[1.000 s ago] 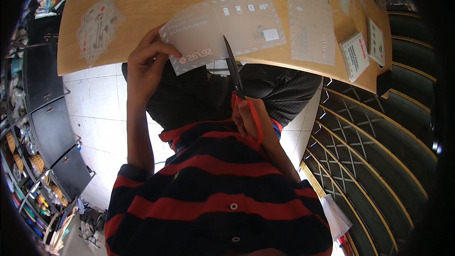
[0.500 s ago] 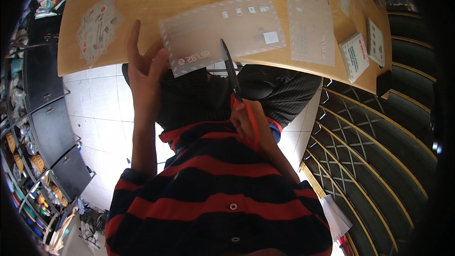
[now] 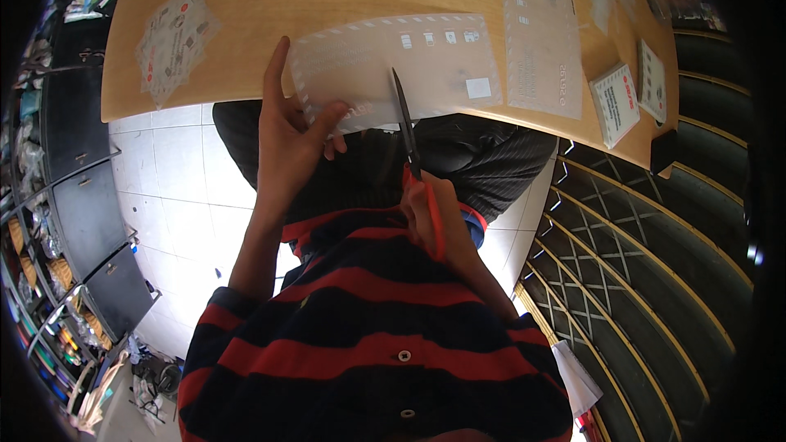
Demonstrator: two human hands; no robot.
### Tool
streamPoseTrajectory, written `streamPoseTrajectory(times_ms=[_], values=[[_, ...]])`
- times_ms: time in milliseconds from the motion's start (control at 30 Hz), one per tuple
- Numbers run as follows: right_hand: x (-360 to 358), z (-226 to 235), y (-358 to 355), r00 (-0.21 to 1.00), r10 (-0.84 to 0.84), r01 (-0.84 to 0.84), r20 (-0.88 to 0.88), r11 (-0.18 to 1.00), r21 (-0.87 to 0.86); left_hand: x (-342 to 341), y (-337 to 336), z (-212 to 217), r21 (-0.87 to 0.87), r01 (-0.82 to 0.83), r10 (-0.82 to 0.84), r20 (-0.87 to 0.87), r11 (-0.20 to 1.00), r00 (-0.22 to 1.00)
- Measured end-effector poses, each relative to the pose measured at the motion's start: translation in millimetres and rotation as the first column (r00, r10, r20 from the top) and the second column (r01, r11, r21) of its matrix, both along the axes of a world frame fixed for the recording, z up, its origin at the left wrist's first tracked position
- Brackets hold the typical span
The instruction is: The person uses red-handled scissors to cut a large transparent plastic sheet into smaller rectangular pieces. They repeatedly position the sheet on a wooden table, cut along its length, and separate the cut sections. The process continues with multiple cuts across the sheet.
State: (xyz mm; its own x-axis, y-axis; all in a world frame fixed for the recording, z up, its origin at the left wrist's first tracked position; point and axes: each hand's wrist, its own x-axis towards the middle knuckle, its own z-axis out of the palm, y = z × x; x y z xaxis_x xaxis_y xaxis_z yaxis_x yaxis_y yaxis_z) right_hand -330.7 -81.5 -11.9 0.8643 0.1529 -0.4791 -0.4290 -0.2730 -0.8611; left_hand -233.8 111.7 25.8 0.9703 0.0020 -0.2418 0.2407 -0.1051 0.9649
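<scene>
A translucent plastic sheet (image 3: 368, 57) with a striped border and small white printed symbols lies over the near table edge. Its near edge overhangs my lap. My left hand (image 3: 296, 143) pinches the lower left corner, thumb on top and some fingers underneath, while the index finger stretches along the left side. My right hand (image 3: 422, 213) grips scissors (image 3: 405, 119) by their red handles. The dark blades point away from me, nearly together, and their tip overlaps the middle of the sheet. Whether a blade is under the sheet I cannot tell.
A second plastic sheet (image 3: 540, 57) lies to the right on the wooden table (image 3: 246, 0). Beyond it are two stacks of printed cards (image 3: 616, 106). Fanned-out leaflets (image 3: 173, 45) lie at left. A folding metal gate (image 3: 622, 254) stands right, dark cabinets (image 3: 90, 205) left.
My left hand has moved right and closed its thumb over the sheet's corner. The sheet has shifted slightly right and nearer, its near edge bending. The scissors have barely moved.
</scene>
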Motion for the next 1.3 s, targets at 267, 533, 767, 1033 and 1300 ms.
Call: streamPoseTrajectory(times_ms=[267, 533, 767, 1033, 1300], values=[[7, 7, 2, 0.999, -0.045, 0.045, -0.011, 0.999, 0.000, -3, -3, 0, -0.044, 0.038, -0.039, -0.016, 0.998, 0.999], [12, 12, 3, 1.000, 0.002, -0.001, 0.017, 0.995, -0.095, -1, 2, 0, -0.015, 0.052, -0.052, 0.001, 0.999, 0.999], [9, 5, 3, 0.997, -0.033, 0.036, 0.064, 0.998, -0.055, -2, -1, 1, -0.041, 0.047, -0.046, 0.016, 0.998, 0.999], [17, 6, 3, 0.998, -0.062, 0.062, 0.033, 0.998, -0.008, -4, -5, 5, -0.070, 0.063, -0.063, 0.012, 0.996, 0.998], [18, 5, 2, 0.996, -0.077, 0.077, 0.034, 0.997, -0.003, -3, -4, 2, -0.056, 0.081, -0.082, -0.008, 0.995, 0.997]])
